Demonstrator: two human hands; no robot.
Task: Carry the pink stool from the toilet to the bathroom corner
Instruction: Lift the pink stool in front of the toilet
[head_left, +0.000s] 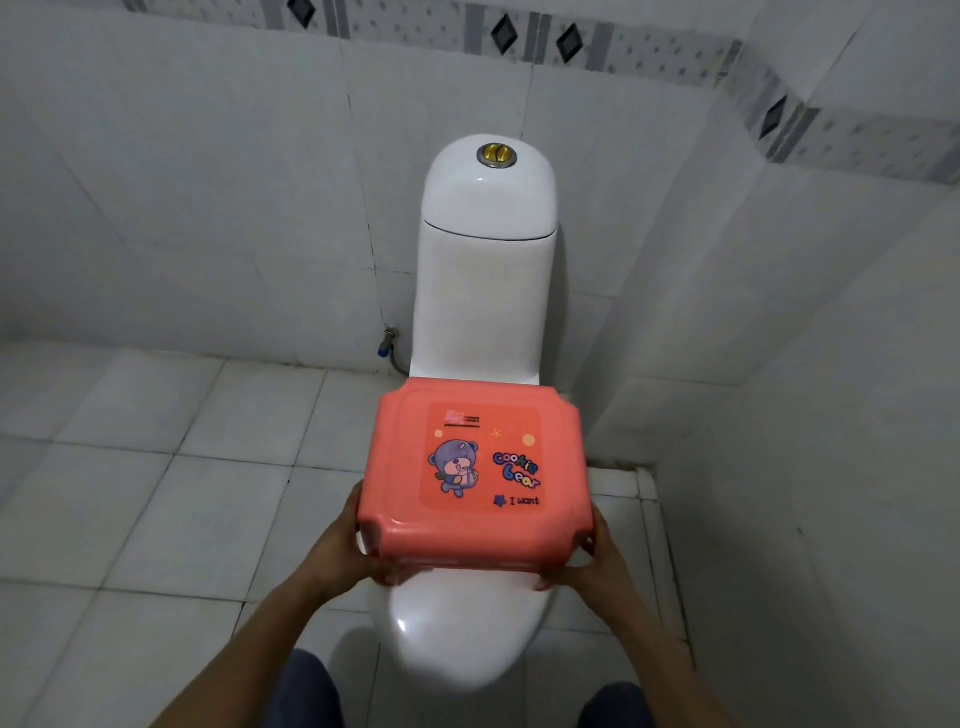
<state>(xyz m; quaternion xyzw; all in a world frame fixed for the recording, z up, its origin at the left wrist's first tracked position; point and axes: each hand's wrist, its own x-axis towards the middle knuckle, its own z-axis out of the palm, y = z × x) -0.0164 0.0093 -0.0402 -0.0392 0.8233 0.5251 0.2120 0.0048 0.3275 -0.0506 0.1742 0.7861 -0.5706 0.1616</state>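
Currently at the pickup step: pink stool (475, 475) sits over the closed toilet (470, 631) lid, seat up, near its back edge by the tank. Left hand (340, 553) grasps the stool's near left corner, right hand (589, 558) the near right corner. Whether it is lifted clear: cannot tell. Next move likely needs a level lift, then a turn toward the corner.

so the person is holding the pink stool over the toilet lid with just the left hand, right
Not quite. The head view shows both hands on the pink stool: the left hand grips its near left corner and the right hand its near right corner. It is over the toilet lid, as you say.
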